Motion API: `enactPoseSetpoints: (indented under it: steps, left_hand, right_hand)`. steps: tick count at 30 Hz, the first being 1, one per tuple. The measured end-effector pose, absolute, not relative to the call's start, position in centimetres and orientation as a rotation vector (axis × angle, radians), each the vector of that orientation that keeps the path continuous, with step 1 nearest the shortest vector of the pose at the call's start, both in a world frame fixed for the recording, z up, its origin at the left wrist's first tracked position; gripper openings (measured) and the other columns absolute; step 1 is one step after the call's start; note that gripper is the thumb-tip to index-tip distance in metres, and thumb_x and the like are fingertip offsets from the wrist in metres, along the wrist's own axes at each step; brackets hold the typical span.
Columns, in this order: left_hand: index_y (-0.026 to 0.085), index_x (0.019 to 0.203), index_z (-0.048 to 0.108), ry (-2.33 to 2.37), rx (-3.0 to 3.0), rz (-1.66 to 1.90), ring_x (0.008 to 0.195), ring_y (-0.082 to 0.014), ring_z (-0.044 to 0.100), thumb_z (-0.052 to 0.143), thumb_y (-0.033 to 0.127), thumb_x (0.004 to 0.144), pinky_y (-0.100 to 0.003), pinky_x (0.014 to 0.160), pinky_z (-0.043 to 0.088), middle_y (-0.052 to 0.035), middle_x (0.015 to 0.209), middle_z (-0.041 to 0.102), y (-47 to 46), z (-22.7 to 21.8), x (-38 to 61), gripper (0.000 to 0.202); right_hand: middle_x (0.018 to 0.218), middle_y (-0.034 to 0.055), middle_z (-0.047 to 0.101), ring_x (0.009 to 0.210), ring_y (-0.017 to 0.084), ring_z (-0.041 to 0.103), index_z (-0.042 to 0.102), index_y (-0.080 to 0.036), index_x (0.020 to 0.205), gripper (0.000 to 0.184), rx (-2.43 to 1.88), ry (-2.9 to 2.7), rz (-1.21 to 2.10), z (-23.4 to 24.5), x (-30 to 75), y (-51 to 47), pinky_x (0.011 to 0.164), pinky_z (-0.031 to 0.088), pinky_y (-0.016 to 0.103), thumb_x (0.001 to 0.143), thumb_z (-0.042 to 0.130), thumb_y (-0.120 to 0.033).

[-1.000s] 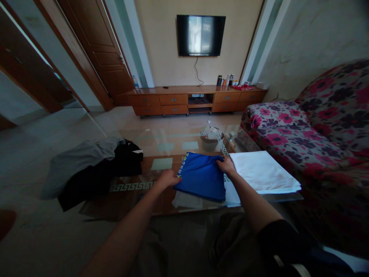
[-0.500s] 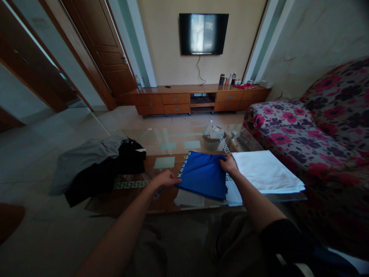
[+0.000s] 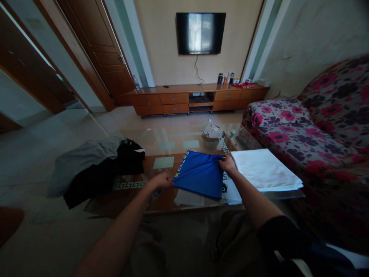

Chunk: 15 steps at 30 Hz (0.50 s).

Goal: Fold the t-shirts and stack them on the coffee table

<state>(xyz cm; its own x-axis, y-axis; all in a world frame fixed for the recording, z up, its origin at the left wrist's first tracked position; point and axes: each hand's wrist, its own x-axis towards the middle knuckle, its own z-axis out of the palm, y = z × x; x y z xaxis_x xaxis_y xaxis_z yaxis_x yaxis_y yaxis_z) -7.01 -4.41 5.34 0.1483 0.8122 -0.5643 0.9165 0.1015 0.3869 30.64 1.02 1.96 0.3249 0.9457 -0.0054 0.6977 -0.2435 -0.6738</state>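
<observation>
A folded blue garment (image 3: pixel 200 175) with yellow and white lettering along its left side lies on the glass table (image 3: pixel 138 132). My left hand (image 3: pixel 162 181) pinches its near left corner and pulls it taut. At the far right corner, my right hand (image 3: pixel 227 163) is closed on the same blue cloth, with creases running between the two hands. Just right of my right hand lies a neatly folded white cloth (image 3: pixel 265 169). To the left, black clothing (image 3: pixel 95 177) and grey clothing (image 3: pixel 86 154) lie in a loose heap.
A small basket (image 3: pixel 210 143) with papers stands beyond the blue garment. The floral sofa (image 3: pixel 291 130) borders the table on the right. At the back are a low wooden cabinet (image 3: pixel 173 99) with bottles and cans on it and a wall television (image 3: pixel 201 33).
My left hand has drawn the near left corner of the blue garment slightly left, stretching the cloth. My right hand keeps its hold. The whole view has shifted a little.
</observation>
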Motion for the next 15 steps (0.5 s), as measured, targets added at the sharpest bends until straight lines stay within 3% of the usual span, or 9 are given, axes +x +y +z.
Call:
enactPoseSetpoints:
  steps: [6, 11, 15]
  left_hand:
    - [0.018, 0.064, 0.067, 1.771, 1.822, -0.152, 0.062, -0.0156, 0.060, 0.069, 0.027, 0.073, -0.024, 0.058, 0.039, -0.0031, 0.066, 0.067, -4.1, 5.0, -6.3, 0.012]
    - [0.018, 0.084, 0.072, 1.864, 1.927, 0.005, 0.085, -0.0212, 0.067, 0.053, 0.043, 0.090, -0.027, 0.070, 0.044, -0.0117, 0.092, 0.074, -4.1, 4.7, -4.5, 0.032]
    - [0.018, 0.077, 0.071, 1.799, 1.929, -0.045, 0.081, -0.0202, 0.067, 0.053, 0.043, 0.091, -0.026, 0.067, 0.042, -0.0106, 0.086, 0.074, -4.1, 4.9, -4.2, 0.034]
  right_hand:
    - [0.106, 0.0097, 0.075, 0.097, 0.023, 0.071, 0.065, -0.018, 0.124, 0.043, -2.068, -1.473, 0.564, 2.6, 30.4, 0.9, 0.091, 0.052, 0.030, 0.082, 0.066, -0.021]
    - [0.114, 0.0125, 0.073, 0.104, 0.025, 0.069, 0.064, -0.016, 0.126, 0.041, -2.090, -1.515, 0.531, 2.9, 30.2, 0.8, 0.095, 0.050, 0.032, 0.086, 0.064, -0.025]
    - [0.117, 0.0150, 0.072, 0.109, 0.026, 0.067, 0.062, -0.014, 0.129, 0.043, -2.102, -1.551, 0.503, 2.8, 30.2, 0.8, 0.097, 0.048, 0.033, 0.087, 0.063, -0.023]
